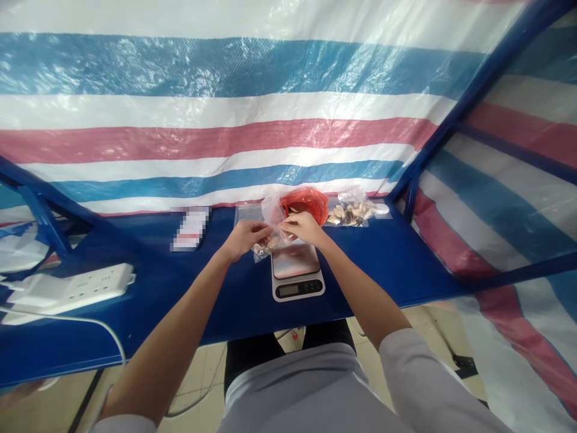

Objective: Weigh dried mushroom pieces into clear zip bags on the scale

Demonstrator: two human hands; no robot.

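Note:
Both hands meet over the back of a white kitchen scale [298,288]. My left hand [247,238] pinches the top edge of a clear plastic bag [265,251], with a few pale dried slices in its bottom. Close beside it, my right hand [301,227] has thumb and fingers closed on the same bag's edge. Behind the right hand a red plastic bag [311,201] stands open, with brownish pieces inside. To its right lies a clear bag of pale dried slices [354,213]. The scale's metal plate is partly hidden by the right hand and bag.
A white power strip [94,285] with a plug and cable lies at the left of the blue table [374,264]. A blurred white packet [191,228] lies further back. Blue metal posts [410,180] and a striped plastic sheet [216,141] close off the back and right.

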